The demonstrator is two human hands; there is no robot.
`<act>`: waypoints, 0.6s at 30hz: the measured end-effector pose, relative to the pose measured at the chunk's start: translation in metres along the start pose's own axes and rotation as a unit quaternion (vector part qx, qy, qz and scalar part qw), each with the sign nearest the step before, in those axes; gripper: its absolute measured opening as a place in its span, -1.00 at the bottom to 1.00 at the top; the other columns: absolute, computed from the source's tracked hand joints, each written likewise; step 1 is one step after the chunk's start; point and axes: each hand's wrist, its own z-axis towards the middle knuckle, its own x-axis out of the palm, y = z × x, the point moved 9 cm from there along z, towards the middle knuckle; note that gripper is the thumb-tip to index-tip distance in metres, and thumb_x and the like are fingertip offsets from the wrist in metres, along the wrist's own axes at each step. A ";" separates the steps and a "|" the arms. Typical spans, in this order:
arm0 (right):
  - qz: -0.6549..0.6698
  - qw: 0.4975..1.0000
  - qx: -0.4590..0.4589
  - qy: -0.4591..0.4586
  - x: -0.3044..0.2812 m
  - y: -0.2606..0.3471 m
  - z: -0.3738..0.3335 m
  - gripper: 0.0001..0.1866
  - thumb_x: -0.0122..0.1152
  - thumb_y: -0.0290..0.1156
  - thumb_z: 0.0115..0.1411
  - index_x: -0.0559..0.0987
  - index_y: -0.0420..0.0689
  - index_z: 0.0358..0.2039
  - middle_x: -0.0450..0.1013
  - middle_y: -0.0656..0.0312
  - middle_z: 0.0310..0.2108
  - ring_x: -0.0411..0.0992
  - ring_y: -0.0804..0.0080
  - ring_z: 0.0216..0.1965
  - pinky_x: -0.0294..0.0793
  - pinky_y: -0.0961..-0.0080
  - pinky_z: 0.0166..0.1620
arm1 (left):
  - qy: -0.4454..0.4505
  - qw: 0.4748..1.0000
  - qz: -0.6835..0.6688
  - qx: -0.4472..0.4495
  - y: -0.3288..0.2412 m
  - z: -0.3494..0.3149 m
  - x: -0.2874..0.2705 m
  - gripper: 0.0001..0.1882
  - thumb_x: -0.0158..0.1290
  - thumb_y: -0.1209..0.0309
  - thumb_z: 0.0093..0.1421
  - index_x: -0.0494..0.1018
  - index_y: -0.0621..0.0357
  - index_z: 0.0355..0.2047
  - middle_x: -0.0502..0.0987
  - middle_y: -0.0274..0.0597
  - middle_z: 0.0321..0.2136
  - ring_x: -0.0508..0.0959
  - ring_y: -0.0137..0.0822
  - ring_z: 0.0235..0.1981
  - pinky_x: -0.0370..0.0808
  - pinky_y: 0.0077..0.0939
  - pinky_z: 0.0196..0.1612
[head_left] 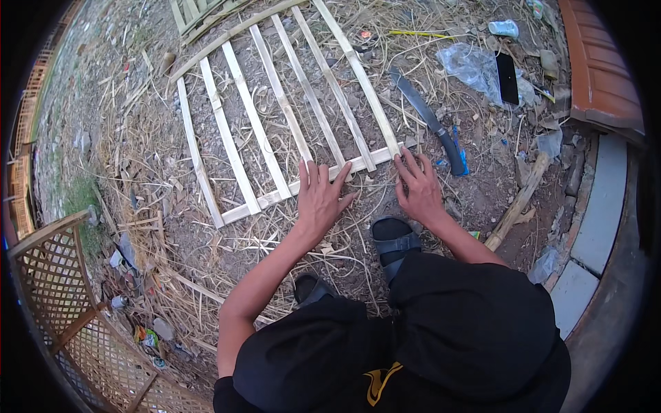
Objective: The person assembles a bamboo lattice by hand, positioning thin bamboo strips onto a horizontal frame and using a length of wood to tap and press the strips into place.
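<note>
A flat frame of pale split-bamboo slats [279,93] lies on the ground in front of me. Its long upright slats cross a near crosspiece [237,212] and a far crosspiece [227,34]. My left hand [320,199] rests on the near crosspiece, fingers spread over the foot of a middle slat. At the right corner, where the outermost slat meets the crosspiece, my right hand [418,191] touches the wood with outstretched fingers. Just beyond it lies a machete [423,110] with a dark handle.
A black phone [507,79] lies by a clear plastic bag [468,67]. A bamboo pole [520,203] slants at right, before a tiled ledge [597,206]. Woven lattice panel [58,275] stands at lower left. Bamboo shavings [186,275] litter the dirt around my sandals [396,241].
</note>
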 end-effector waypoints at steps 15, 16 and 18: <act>0.149 0.976 0.058 -0.146 -0.008 -0.023 0.020 -0.82 0.42 -0.39 0.09 0.70 -0.18 -0.30 0.54 -0.09 -0.13 0.44 -0.01 -0.10 0.53 0.19 -0.06 | 0.110 0.957 -0.062 0.261 -0.073 0.066 -0.049 -0.45 0.16 0.19 0.19 0.37 0.18 0.13 0.46 -0.02 -0.11 0.46 -0.08 0.02 0.37 -0.12 0.10; 0.150 0.976 0.063 -0.145 -0.005 -0.025 0.019 -0.82 0.42 -0.39 0.09 0.70 -0.18 -0.30 0.54 -0.09 -0.13 0.44 -0.01 -0.10 0.53 0.19 -0.06 | 0.105 0.948 -0.055 0.296 -0.080 0.063 -0.048 -0.44 0.17 0.19 0.19 0.36 0.18 0.14 0.44 -0.03 -0.08 0.45 -0.09 0.04 0.38 -0.11 0.09; 0.181 0.967 0.059 -0.171 -0.003 -0.029 0.016 -0.82 0.43 -0.42 0.07 0.69 -0.19 -0.31 0.54 -0.06 -0.14 0.46 0.02 -0.11 0.54 0.19 -0.08 | 0.150 0.942 -0.040 0.297 -0.083 0.063 -0.033 -0.36 0.17 0.20 0.18 0.30 0.16 0.23 0.39 0.01 0.07 0.39 -0.07 0.17 0.34 -0.07 0.20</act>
